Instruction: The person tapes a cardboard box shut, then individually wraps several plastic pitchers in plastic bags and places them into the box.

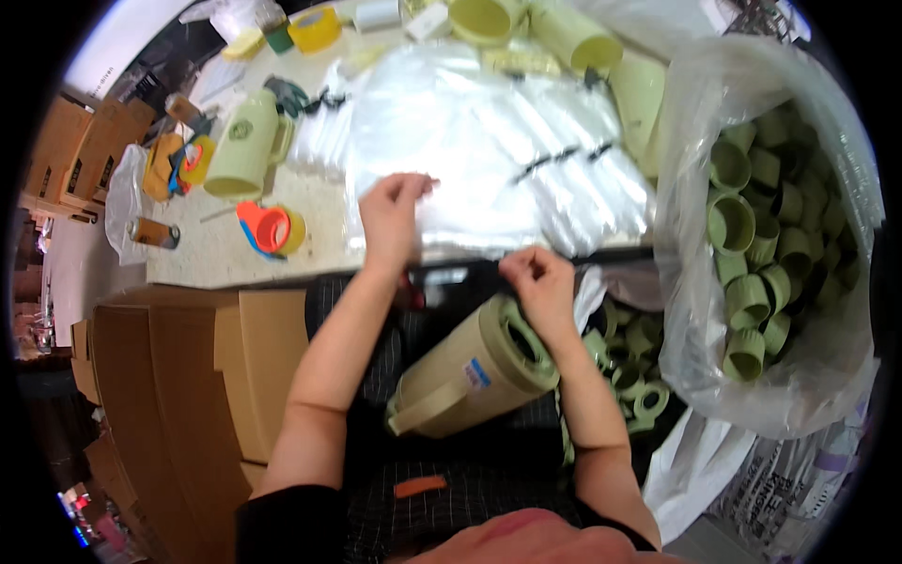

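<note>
Head view: jug [501,396], blue-and-white label [476,374].

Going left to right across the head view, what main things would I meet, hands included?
Stacked brown cartons → pale green jug on the table → left hand → right hand → clear plastic bag holding green pieces.

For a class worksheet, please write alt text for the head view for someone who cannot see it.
A person's left hand is over clear plastic bags on a table, the right hand near the table's edge, while a pale green jug rests tilted on their lap. At right, a translucent sack holds many green hollow parts.
</note>
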A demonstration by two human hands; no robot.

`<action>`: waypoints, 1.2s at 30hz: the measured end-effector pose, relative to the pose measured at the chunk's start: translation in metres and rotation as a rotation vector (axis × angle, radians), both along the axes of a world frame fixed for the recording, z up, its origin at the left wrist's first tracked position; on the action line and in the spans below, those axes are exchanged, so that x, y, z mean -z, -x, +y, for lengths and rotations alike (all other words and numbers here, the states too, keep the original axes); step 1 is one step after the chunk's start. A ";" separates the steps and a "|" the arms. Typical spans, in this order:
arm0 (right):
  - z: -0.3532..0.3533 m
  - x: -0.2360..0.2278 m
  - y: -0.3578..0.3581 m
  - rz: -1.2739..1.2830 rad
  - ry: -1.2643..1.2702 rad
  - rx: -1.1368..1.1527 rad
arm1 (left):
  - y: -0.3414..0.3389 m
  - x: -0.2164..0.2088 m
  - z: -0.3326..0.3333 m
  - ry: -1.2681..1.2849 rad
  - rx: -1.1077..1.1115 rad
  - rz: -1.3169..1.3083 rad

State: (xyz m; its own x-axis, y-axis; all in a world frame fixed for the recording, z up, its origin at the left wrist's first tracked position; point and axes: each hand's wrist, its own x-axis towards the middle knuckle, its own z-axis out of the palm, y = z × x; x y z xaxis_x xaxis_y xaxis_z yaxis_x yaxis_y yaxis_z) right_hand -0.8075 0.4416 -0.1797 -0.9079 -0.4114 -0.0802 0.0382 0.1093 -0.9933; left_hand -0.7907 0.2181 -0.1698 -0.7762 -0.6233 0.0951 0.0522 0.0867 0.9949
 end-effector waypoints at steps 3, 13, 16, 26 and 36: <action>-0.004 -0.001 -0.002 -0.043 0.067 -0.047 | 0.010 0.000 -0.004 0.203 0.076 0.012; -0.003 -0.007 -0.003 0.057 -0.051 -0.112 | 0.053 0.029 -0.024 1.121 0.056 -0.220; -0.008 -0.008 0.000 -0.061 0.039 -0.055 | 0.064 0.027 -0.031 0.037 0.401 -0.243; 0.004 0.016 0.020 -0.058 0.423 0.366 | -0.024 0.005 0.046 -0.701 0.364 0.153; 0.071 0.059 0.044 -0.352 0.648 0.602 | -0.073 -0.013 0.029 -0.739 0.774 0.168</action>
